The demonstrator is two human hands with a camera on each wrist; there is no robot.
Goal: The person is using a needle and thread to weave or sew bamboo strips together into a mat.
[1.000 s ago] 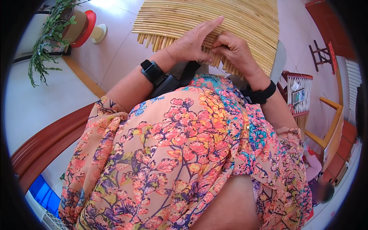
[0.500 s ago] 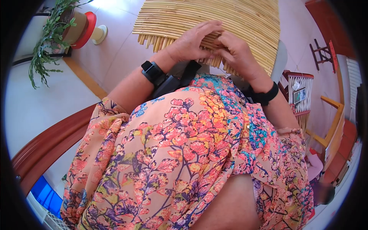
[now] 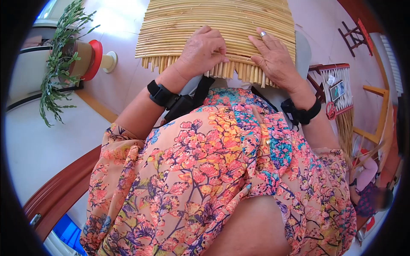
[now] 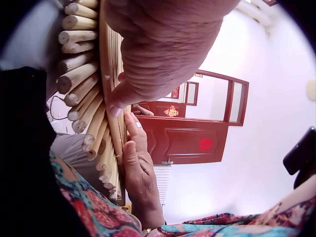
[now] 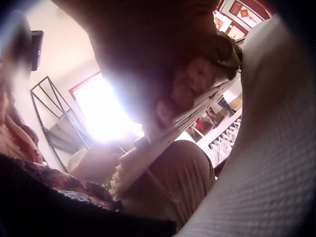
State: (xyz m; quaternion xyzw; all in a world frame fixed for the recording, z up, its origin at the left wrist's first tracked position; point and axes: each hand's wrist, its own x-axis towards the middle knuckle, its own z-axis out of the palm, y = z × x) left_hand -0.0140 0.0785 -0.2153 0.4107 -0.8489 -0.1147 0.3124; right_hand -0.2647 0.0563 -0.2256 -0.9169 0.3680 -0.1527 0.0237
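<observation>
In the head view a mat of pale yellow stalks (image 3: 239, 25) lies in front of the body, with cut stalk ends sticking out along its near edge. My left hand (image 3: 203, 51) is curled at this edge, its thumb and fingertips pinching the outermost part of the mat. The left wrist view shows the left thumb (image 4: 121, 98) on the stalk that runs just above the cut ends (image 4: 81, 79). Spread on the mat's right side, my right hand (image 3: 275, 57) rests with extended fingers, a ring on one. In the right wrist view that hand is dark.
A potted plant (image 3: 64, 59) on a red and cream stand is at the left. At the right stand a woven-seat stool (image 3: 339, 89) with a phone and red scissors, a small dark stool (image 3: 354, 38), and another person in pink and purple (image 3: 367, 179).
My hands were close together at the mat's edge; now they are apart. The right hand has moved right and flattened on the mat, while the left has curled. The head view has shifted.
</observation>
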